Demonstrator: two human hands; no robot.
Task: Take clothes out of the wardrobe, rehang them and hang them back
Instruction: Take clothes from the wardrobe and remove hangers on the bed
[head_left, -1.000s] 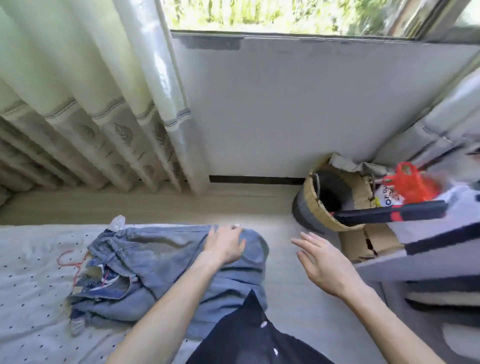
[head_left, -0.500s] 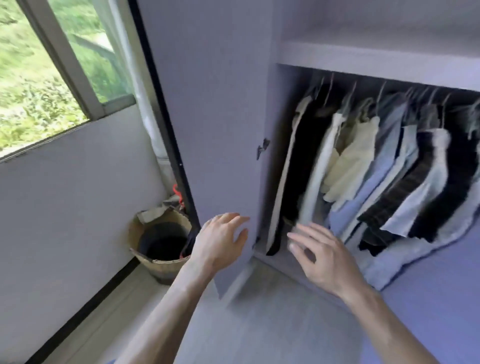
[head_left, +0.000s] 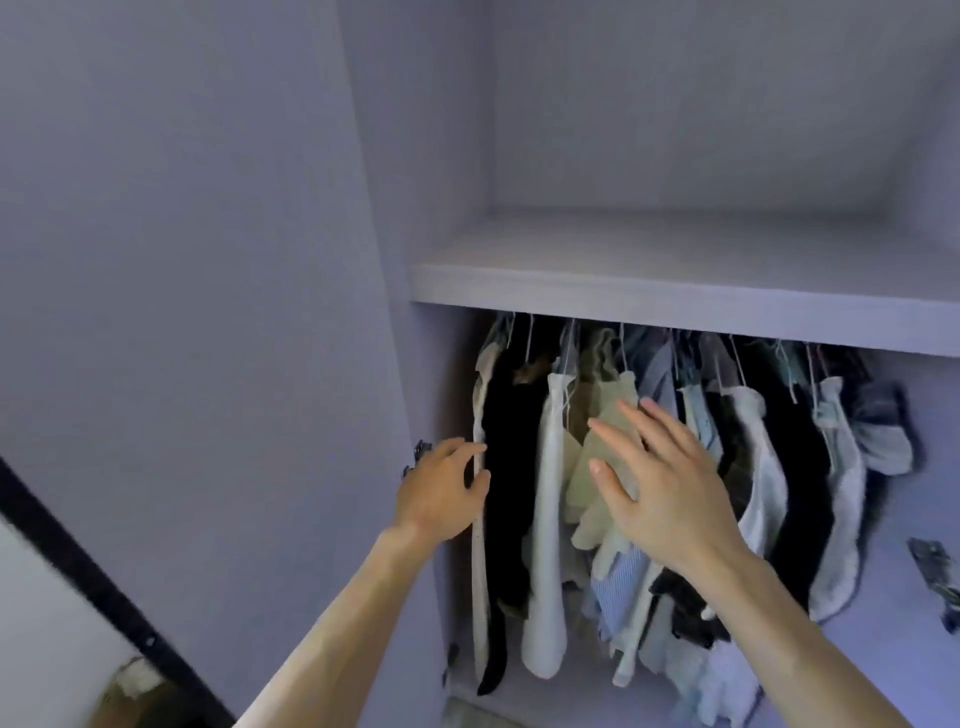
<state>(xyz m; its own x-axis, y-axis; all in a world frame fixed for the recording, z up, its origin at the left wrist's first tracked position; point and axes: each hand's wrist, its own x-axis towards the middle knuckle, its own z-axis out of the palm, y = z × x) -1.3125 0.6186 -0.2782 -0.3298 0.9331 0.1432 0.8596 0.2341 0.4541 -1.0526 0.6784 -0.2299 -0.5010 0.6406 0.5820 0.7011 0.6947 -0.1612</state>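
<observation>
Left hand (head_left: 441, 488) reaching at left end of clothes (head_left: 543, 545) row, fingers loosely bent, holding nothing, tips by cream garment (head_left: 479, 519) edge; contact unclear. Right hand (head_left: 660, 488) hovering, fingers spread wide, before beige top (head_left: 579, 493). Clothes hanging tightly packed on hangers (head_left: 569, 348) under wardrobe shelf (head_left: 675, 306): black, white, beige, blue, striped. Wardrobe door (head_left: 208, 312) standing open at left; panels looking lilac.

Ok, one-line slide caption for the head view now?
Left hand and right hand, both open, reach for clothes hanging under the wardrobe shelf.
</observation>
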